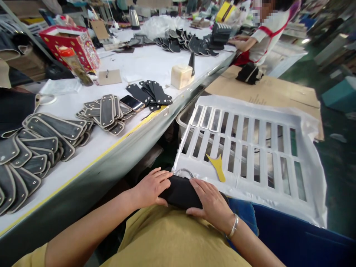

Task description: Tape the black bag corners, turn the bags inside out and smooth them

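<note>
A black oblong piece (182,192), smooth on top, lies across my lap in front of my yellow shirt. My left hand (154,187) grips its left end, fingers over the top edge and thumb below. At the other end, my right hand (210,196) holds it with fingers on top and thumb along the near side. A thin pale strip (183,171) curls up just beyond the piece. Close by to the right, a yellow forked cutout (217,167) rests on a white slotted frame (236,177).
On the white table (133,144), grey oblong pieces (107,111) with pale edges lie in piles beside a phone (132,103), black riveted pieces (155,92) and a cream block (181,76). Cardboard (278,89) lies behind the frame. A co-worker (261,40) works at the far right.
</note>
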The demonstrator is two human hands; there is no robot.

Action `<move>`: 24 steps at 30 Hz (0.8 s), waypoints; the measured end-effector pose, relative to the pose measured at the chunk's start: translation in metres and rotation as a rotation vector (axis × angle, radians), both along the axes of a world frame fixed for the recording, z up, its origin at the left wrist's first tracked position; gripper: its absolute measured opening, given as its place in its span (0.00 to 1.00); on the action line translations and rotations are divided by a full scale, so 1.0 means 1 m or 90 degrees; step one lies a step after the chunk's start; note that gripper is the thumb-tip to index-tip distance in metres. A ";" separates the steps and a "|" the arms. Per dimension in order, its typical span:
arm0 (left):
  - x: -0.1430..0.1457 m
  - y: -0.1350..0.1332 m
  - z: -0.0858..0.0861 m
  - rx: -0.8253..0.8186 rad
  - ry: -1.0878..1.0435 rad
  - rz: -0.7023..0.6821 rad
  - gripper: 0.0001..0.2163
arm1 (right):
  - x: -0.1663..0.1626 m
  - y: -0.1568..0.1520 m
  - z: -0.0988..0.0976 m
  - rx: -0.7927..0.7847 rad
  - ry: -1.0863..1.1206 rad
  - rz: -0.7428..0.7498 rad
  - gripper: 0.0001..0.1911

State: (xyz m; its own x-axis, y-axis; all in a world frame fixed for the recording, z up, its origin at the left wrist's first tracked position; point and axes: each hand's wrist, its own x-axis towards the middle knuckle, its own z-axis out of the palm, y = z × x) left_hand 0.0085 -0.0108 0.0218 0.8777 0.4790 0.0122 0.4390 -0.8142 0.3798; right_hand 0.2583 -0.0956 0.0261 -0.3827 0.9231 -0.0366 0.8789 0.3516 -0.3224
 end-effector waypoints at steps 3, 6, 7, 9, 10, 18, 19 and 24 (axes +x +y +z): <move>0.000 0.001 -0.002 0.003 0.001 -0.003 0.23 | 0.001 0.001 0.001 -0.011 -0.006 0.004 0.44; 0.001 0.003 -0.002 0.004 -0.003 -0.010 0.22 | -0.001 0.004 0.004 -0.018 -0.006 0.002 0.43; 0.002 0.004 -0.002 0.005 -0.003 -0.013 0.21 | -0.002 0.005 0.004 -0.017 -0.005 -0.002 0.42; 0.004 0.006 -0.003 0.009 -0.003 -0.017 0.19 | -0.005 0.007 0.004 -0.014 -0.001 -0.017 0.40; 0.005 0.007 -0.003 0.010 -0.005 -0.018 0.18 | -0.007 0.008 0.003 -0.014 0.000 -0.025 0.39; 0.009 0.010 -0.011 0.008 -0.048 -0.017 0.15 | -0.013 0.014 0.001 -0.048 -0.007 -0.024 0.37; 0.008 0.010 -0.011 0.008 -0.049 -0.017 0.15 | -0.013 0.014 0.002 -0.051 -0.006 -0.023 0.36; 0.006 0.009 -0.005 0.001 -0.031 -0.013 0.15 | -0.013 0.013 0.004 -0.061 0.011 -0.030 0.35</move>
